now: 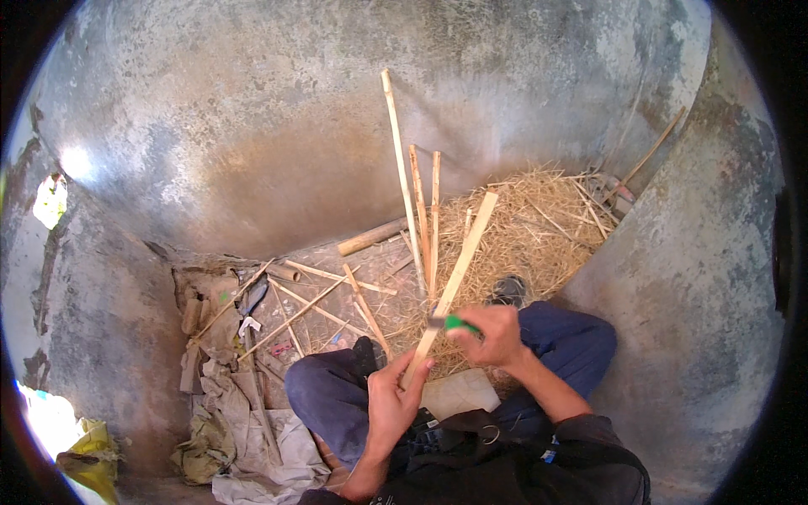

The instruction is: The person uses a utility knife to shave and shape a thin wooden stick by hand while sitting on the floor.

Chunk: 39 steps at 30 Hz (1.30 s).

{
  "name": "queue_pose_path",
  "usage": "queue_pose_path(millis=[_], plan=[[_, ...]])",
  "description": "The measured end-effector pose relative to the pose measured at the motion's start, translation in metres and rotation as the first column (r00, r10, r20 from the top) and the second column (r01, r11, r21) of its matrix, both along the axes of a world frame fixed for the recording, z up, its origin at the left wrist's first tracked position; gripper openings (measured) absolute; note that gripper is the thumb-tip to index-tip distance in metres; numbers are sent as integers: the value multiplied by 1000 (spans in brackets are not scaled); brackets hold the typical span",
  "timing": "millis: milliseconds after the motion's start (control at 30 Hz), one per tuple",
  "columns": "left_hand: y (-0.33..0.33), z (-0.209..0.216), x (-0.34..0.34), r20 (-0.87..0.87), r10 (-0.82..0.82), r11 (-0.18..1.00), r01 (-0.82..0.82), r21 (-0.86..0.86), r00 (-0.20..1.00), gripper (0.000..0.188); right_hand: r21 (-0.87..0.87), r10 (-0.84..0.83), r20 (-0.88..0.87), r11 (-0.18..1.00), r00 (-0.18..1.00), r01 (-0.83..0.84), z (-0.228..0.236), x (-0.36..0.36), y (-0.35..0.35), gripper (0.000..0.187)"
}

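A long, flat, pale strip, apparently split bamboo (468, 250), slants up and away from my lap. My left hand (394, 399) grips its near end, thumb along one side. In my right hand (491, 336) is a knife (454, 323) with a green handle, fingers wrapped round it. Its short dark blade lies across the strip, a little beyond my left hand. Whether the edge is cutting in cannot be seen. A pale flat block (461, 393) sits between my legs, under my hands.
Several bamboo sticks (394, 143) lean on the far wall (278, 109). More sticks (307, 307) lie crossed on the floor at left. A heap of straw-like shavings (539, 210) fills the far right. Crumpled sheeting (269, 450) lies left of my knee. Walls stand close on both sides.
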State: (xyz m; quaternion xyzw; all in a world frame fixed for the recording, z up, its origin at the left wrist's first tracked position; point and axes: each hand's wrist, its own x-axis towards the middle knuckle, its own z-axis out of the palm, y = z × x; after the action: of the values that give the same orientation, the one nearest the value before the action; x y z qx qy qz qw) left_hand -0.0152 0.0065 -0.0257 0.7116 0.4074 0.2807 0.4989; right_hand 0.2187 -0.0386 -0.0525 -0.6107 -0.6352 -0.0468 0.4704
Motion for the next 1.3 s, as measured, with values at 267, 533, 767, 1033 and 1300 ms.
queue_pose_path(millis=[267, 533, 767, 1033, 1300], plan=[[-24, -4, -49, -57, -224, 905, 186, -382, 973, 35, -31, -438, -435, 881, 787, 472, -16, 160, 27, 39], [28, -24, -34, 183, -230, 835, 290, -467, 956, 52, -57, -75, -342, 997, 937, 59, -11, 33, 7, 37], [16, -12, -7, -34, -83, 993, 79, -90, 996, 32, -144, 50, -152, 987, 987, -72, 2, -16, -6, 34], [5, 3, 4, 10, 69, 987, -70, 145, 998, 36, -87, 123, -87, 988, 989, -131, 4, -26, -6, 34], [6, -2, -1, 47, 97, 980, -104, 171, 994, 34, 12, 129, 43, 991, 991, -130, 6, -7, 11, 35]])
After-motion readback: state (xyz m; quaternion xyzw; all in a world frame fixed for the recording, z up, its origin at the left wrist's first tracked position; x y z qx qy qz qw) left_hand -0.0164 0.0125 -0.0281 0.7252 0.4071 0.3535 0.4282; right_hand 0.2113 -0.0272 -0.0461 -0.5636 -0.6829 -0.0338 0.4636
